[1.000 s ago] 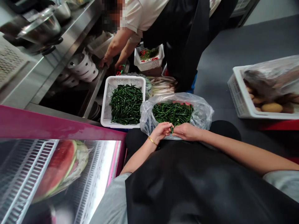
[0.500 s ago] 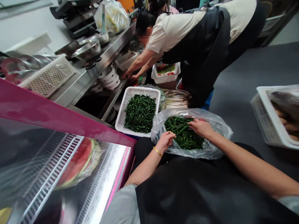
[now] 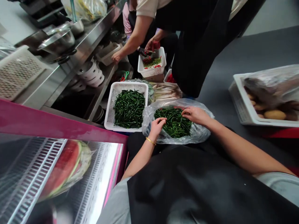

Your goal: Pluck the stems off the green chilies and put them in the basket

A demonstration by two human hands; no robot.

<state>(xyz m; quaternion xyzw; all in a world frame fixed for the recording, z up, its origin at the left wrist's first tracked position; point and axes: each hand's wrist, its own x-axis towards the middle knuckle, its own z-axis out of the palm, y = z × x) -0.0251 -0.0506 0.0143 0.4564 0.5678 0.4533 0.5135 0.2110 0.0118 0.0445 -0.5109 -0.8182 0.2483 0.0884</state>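
Note:
Thin green chillies [image 3: 176, 126] fill a clear plastic bag [image 3: 203, 135] that lies open in front of my body. Over the bag's left side is my left hand [image 3: 158, 127], closed, thumb and forefinger pinched together at the chillies; what is between them is too small to name. My right hand [image 3: 193, 115] is above the bag's right part, its fingertips pressed together near the chillies, and I cannot make out anything in them. Left of the bag stands a white basket [image 3: 108, 113] with a heap of dark green chillies [image 3: 129, 109].
A standing person [image 3: 196, 46] reaches toward a shelf ahead; another person's hands [image 3: 151, 46] work over a white basket [image 3: 151, 72]. White-stemmed vegetables [image 3: 165, 91] lie beyond the bag. A glass-fronted cabinet with pink edging [image 3: 70, 123] is left; a potato crate [image 3: 238, 99] stands right.
The view has shifted, showing more of the crate on the right. My hands stay over the bag, fingers pinched. The standing person has drawn one hand back from the shelf, and the second person has come into view.

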